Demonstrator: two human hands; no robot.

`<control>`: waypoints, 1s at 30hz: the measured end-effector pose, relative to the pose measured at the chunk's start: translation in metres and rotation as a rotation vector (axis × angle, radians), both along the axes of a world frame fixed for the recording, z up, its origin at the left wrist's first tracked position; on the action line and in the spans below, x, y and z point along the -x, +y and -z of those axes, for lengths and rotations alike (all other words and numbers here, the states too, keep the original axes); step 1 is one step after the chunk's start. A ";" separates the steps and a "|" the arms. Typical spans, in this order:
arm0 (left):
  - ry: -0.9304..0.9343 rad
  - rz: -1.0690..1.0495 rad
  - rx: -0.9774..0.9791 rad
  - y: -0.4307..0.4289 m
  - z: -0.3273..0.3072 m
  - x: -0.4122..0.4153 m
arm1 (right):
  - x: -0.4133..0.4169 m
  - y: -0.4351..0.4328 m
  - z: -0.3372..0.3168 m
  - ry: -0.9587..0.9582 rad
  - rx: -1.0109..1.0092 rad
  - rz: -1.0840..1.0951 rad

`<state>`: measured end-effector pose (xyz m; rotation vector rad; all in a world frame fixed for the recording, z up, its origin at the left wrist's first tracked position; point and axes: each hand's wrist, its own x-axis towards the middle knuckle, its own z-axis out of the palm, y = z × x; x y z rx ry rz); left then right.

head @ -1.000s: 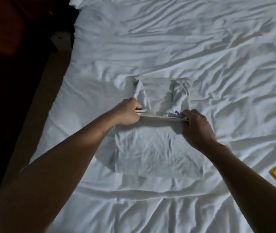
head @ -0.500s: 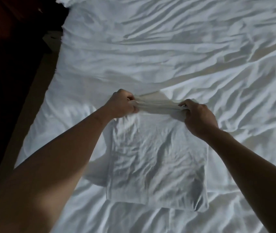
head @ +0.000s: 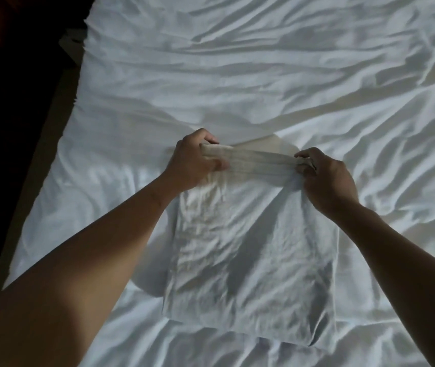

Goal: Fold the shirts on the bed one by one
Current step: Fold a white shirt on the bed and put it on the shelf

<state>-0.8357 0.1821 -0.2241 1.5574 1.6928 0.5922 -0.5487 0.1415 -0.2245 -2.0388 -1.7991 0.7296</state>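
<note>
A white shirt (head: 248,250) lies folded into a rectangle on the wrinkled white bed sheet (head: 237,83), its near edge toward me. My left hand (head: 193,160) pinches the far left corner of the shirt's top edge. The far right corner is gripped by my right hand (head: 324,178). Between the hands the edge is stretched taut and raised a little off the bed. The shirt's collar and sleeves are hidden under the fold.
The bed's left edge (head: 60,144) runs diagonally, with a dark floor and dark furniture (head: 12,102) beyond it. Rumpled sheet stretches to the far side and the right of the shirt.
Both hands have carried the shirt's edge away from me over the collar end, covering it. The view has shifted, and the yellow item at the right is out of frame.
</note>
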 end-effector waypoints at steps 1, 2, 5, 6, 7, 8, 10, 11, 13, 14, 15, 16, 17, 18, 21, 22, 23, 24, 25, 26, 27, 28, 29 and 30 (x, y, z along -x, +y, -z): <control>0.047 0.003 -0.015 0.000 0.001 -0.002 | 0.000 0.000 0.003 0.017 -0.018 0.001; 0.152 0.005 -0.072 -0.002 0.000 -0.005 | 0.001 -0.001 0.005 0.009 -0.052 0.004; 0.550 0.008 -0.476 -0.026 0.001 -0.017 | 0.010 -0.013 0.004 -0.264 -0.307 -0.009; 0.571 0.012 -0.606 -0.042 0.003 -0.026 | 0.018 -0.024 0.003 -0.314 -0.392 -0.011; 0.549 0.042 -0.700 -0.061 0.008 -0.038 | 0.028 -0.038 0.002 -0.302 -0.434 -0.037; 0.518 0.104 -0.745 -0.080 0.017 -0.049 | 0.038 -0.055 0.006 -0.267 -0.431 -0.093; 0.524 0.241 -0.674 -0.110 0.038 -0.063 | 0.055 -0.089 0.021 -0.250 -0.297 -0.251; 0.557 0.280 -0.602 -0.117 0.048 -0.064 | 0.059 -0.101 0.031 -0.278 -0.221 -0.316; 0.623 0.303 -0.480 -0.113 0.062 -0.059 | 0.051 -0.104 0.046 -0.335 -0.120 -0.370; 0.649 0.312 -0.428 -0.107 0.064 -0.057 | 0.044 -0.097 0.050 -0.363 -0.090 -0.378; 0.677 0.323 -0.380 -0.101 0.064 -0.055 | 0.037 -0.088 0.052 -0.393 -0.075 -0.391; 0.695 0.331 -0.343 -0.096 0.065 -0.054 | 0.030 -0.079 0.054 -0.423 -0.074 -0.401; 0.701 0.334 -0.324 -0.093 0.067 -0.054 | 0.022 -0.071 0.056 -0.445 -0.077 -0.406; 0.704 0.334 -0.315 -0.090 0.068 -0.051 | 0.016 -0.065 0.059 -0.458 -0.087 -0.411; 0.729 0.295 -0.307 -0.076 0.073 -0.040 | 0.005 -0.051 0.067 -0.488 -0.089 -0.407; 0.747 0.262 -0.300 -0.071 0.073 -0.038 | 0.005 -0.047 0.067 -0.490 -0.084 -0.397; 0.765 0.225 -0.286 -0.068 0.070 -0.038 | 0.006 -0.046 0.065 -0.482 -0.072 -0.379; 0.770 0.196 -0.283 -0.070 0.066 -0.040 | 0.009 -0.048 0.061 -0.458 -0.052 -0.346; 0.759 0.176 -0.305 -0.079 0.061 -0.044 | 0.014 -0.055 0.055 -0.419 -0.024 -0.294; 0.731 0.165 -0.335 -0.093 0.056 -0.050 | 0.020 -0.067 0.049 -0.372 0.001 -0.233; 0.698 0.160 -0.351 -0.115 0.051 -0.056 | 0.027 -0.086 0.044 -0.325 0.007 -0.183; 0.670 0.155 -0.357 -0.141 0.048 -0.062 | 0.036 -0.110 0.039 -0.276 -0.008 -0.161; 0.652 0.157 -0.348 -0.168 0.046 -0.066 | 0.046 -0.136 0.034 -0.231 -0.024 -0.165; 0.653 0.164 -0.331 -0.194 0.044 -0.068 | 0.054 -0.164 0.031 -0.201 -0.033 -0.185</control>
